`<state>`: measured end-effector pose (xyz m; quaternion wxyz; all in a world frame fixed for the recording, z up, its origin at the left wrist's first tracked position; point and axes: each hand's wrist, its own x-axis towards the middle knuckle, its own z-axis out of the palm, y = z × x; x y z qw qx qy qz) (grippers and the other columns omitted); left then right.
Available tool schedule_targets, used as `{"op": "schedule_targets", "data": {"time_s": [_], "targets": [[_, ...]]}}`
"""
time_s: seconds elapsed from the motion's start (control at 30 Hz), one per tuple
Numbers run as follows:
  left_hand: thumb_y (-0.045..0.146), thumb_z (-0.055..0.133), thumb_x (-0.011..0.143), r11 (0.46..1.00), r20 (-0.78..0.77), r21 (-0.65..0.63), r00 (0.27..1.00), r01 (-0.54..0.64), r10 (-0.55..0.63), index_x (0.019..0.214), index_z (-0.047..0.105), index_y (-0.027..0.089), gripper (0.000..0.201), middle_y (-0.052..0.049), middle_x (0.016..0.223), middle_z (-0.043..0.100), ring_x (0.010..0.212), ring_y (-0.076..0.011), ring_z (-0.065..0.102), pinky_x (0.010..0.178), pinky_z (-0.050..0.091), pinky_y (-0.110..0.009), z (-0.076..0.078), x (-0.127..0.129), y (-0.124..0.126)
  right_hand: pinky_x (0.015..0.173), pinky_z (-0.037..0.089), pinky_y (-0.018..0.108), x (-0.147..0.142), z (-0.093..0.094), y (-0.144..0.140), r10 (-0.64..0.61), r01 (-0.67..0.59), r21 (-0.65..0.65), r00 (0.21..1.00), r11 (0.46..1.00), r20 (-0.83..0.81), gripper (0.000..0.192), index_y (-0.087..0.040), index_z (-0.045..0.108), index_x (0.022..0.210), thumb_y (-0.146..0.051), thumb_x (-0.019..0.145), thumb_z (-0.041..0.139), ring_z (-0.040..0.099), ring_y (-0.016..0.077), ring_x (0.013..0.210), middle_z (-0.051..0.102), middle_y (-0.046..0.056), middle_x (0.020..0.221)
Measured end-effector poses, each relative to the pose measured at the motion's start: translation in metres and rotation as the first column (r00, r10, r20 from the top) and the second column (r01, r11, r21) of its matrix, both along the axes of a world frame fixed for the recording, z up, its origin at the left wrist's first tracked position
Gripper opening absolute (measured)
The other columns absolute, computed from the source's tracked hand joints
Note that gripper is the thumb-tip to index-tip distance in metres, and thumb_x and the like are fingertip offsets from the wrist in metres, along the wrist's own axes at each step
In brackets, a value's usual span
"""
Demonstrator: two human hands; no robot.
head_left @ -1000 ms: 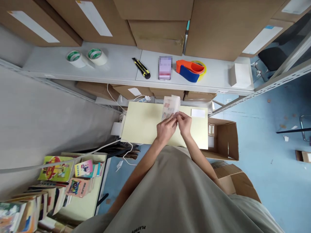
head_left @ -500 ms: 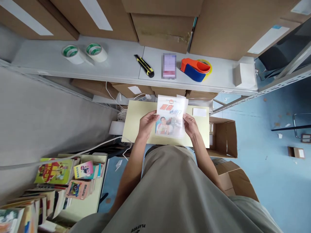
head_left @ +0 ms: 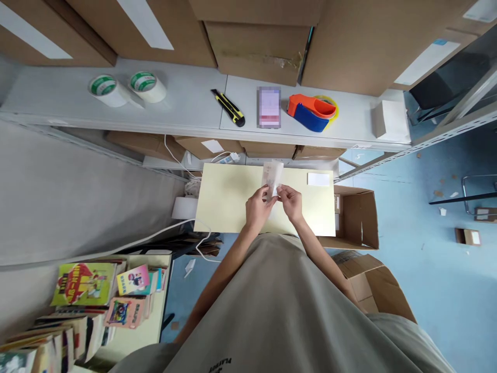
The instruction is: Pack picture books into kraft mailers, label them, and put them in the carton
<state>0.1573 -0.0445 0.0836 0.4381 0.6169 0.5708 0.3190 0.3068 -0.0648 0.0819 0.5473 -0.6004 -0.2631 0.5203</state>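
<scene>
Operator: Start big. What's in front of me?

Spotter: Your shelf (head_left: 186, 101), beyond the table (head_left: 221, 207). Its cartons (head_left: 353, 46) run out of view at the top, so you can't see how tall they stand. Your forearms cross the near side of the table and hide strips of it.

Operator: And beside me?

Spotter: A box (head_left: 359, 215) stands open just right of the table, which hides its left part. Left of the table and nearer you are books (head_left: 85, 285); the stack is cut off in the corner.

Operator: Where's the booklet?

Spotter: The booklet (head_left: 273, 173) is over the middle of the table, in a translucent wrap. You have it turned or folded narrow, I can't tell which; its print is too faint to read, and your fingers cover its near end. Whether it touches the table I can't tell.

Operator: My grip?

Spotter: Your left hand (head_left: 257, 210) pinches its left side, your right hand (head_left: 291, 203) its right.

Operator: Smaller things?

Spotter: Beyond the table: a tape dispenser (head_left: 312, 111), a rectangle (head_left: 268, 107) blurred past reading, and a knife (head_left: 229, 109). On the table's far right corner lies a white card (head_left: 318, 179).
</scene>
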Motion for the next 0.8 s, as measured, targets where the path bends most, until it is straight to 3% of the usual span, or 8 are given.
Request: {"op": "schedule_targets", "data": {"time_s": [0.1, 0.27, 0.37, 0.43, 0.5, 0.63, 0.73, 0.8], "targets": [[0.045, 0.091, 0.097, 0.999, 0.067, -0.042, 0.997, -0.021, 0.023, 0.128, 0.082, 0.029, 0.036, -0.01, 0.131, 0.089, 0.107, -0.0319, 0.089, 0.091, 0.071, -0.043, -0.009, 0.001, -0.003, 0.102, 0.073, 0.051, -0.005, -0.003, -0.004, 0.045, -0.045, 0.029, 0.999, 0.999, 0.009, 0.08, -0.022, 0.088, 0.108, -0.096, 0.076, 0.085, 0.082, 0.0277, 0.096, 0.087, 0.005, 0.093], [0.043, 0.08, 0.096, 0.983, 0.139, -0.172, 0.986, -0.07, 0.095, 0.107, 0.08, 0.024, 0.022, -0.005, 0.096, 0.088, 0.089, -0.0251, 0.084, 0.085, 0.065, -0.035, -0.022, -0.009, 0.006, 0.114, 0.07, 0.058, 0.009, -0.008, -0.007, 0.161, -0.16, 0.045, 0.987, 0.986, -0.018, 0.08, -0.023, 0.086, 0.124, -0.091, 0.083, 0.082, 0.086, 0.0333, 0.12, 0.09, 0.014, 0.126], [0.052, 0.081, 0.088, 0.956, 0.279, -0.287, 0.95, -0.061, 0.144, 0.096, 0.079, 0.021, 0.032, -0.005, 0.092, 0.085, 0.091, -0.0241, 0.08, 0.085, 0.062, -0.034, -0.026, -0.017, 0.015, 0.127, 0.061, 0.061, 0.034, -0.012, -0.006, 0.043, -0.049, 0.028, 0.98, 0.998, 0.194, 0.075, -0.023, 0.084, 0.133, -0.083, 0.087, 0.083, 0.074, 0.0369, 0.147, 0.08, 0.019, 0.154], [0.058, 0.086, 0.081, 0.937, 0.365, -0.345, 0.912, -0.054, 0.187, 0.095, 0.079, 0.021, 0.041, -0.005, 0.094, 0.085, 0.092, -0.0243, 0.079, 0.086, 0.062, -0.034, -0.025, -0.025, 0.02, 0.129, 0.059, 0.062, 0.05, -0.013, -0.006, -0.037, 0.042, -0.015, 0.962, 0.999, 0.271, 0.084, -0.022, 0.08, 0.14, -0.077, 0.078, 0.093, 0.069, 0.0396, 0.154, 0.072, 0.021, 0.165], [0.061, 0.092, 0.075, 0.92, 0.434, -0.388, 0.871, -0.051, 0.231, 0.098, 0.081, 0.02, 0.048, -0.006, 0.095, 0.085, 0.092, -0.0242, 0.078, 0.086, 0.062, -0.034, -0.021, -0.035, 0.025, 0.122, 0.063, 0.064, 0.061, -0.013, -0.007, -0.002, 0.019, -0.087, 0.98, 0.996, 0.198, 0.092, -0.02, 0.08, 0.138, -0.074, 0.068, 0.102, 0.077, 0.0399, 0.14, 0.08, 0.023, 0.151], [0.063, 0.099, 0.072, 0.916, 0.488, -0.401, 0.84, -0.027, 0.238, 0.103, 0.086, 0.019, 0.055, -0.008, 0.1, 0.087, 0.097, -0.0259, 0.078, 0.089, 0.062, -0.036, -0.015, -0.054, 0.026, 0.106, 0.071, 0.057, 0.057, -0.013, -0.007, 0.134, -0.128, -0.111, 0.99, 0.985, 0.048, 0.068, -0.02, 0.084, 0.106, -0.075, 0.07, 0.102, 0.083, 0.0282, 0.099, 0.088, 0.009, 0.099], [0.063, 0.1, 0.077, 0.931, 0.461, -0.361, 0.858, -0.05, 0.225, 0.108, 0.089, 0.019, 0.056, -0.01, 0.107, 0.088, 0.104, -0.0279, 0.079, 0.094, 0.063, -0.038, -0.022, -0.068, 0.024, 0.1, 0.071, 0.052, 0.043, -0.018, -0.005, 0.135, -0.123, -0.119, 0.986, 0.985, 0.095, 0.055, -0.023, 0.082, 0.101, -0.069, 0.075, 0.1, 0.081, 0.0246, 0.091, 0.086, 0.005, 0.092], [0.062, 0.099, 0.077, 0.927, 0.419, -0.364, 0.872, -0.092, 0.251, 0.112, 0.091, 0.018, 0.056, -0.01, 0.11, 0.088, 0.104, -0.0281, 0.079, 0.093, 0.064, -0.038, -0.035, -0.078, 0.023, 0.1, 0.069, 0.05, 0.032, -0.025, -0.002, 0.143, -0.125, -0.129, 0.979, 0.984, 0.146, 0.05, -0.024, 0.08, 0.105, -0.064, 0.078, 0.096, 0.081, 0.0242, 0.091, 0.086, 0.004, 0.092]]}}
